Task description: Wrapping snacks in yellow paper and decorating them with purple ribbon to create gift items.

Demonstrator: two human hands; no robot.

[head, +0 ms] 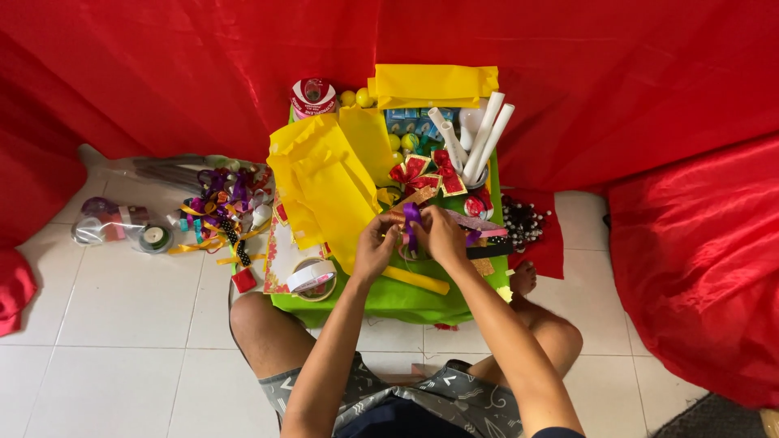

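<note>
I sit cross-legged on a tiled floor before a low green table (406, 302). Both hands meet over its middle. My left hand (375, 247) and my right hand (442, 235) pinch a purple ribbon (411, 225) between them, fingers closed on it. Yellow paper sheets (324, 182) lie just left of my hands. Red and gold bows (426, 173) sit right behind the ribbon. A tape roll (312, 277) rests at the table's near left corner.
White paper rolls (480, 138) stand in a cup at the back right, beside folded yellow paper (434, 85). Ribbons and spools (219, 211) litter the floor to the left. A pile of dark beads (523, 223) lies to the right. Red cloth (698, 268) surrounds everything.
</note>
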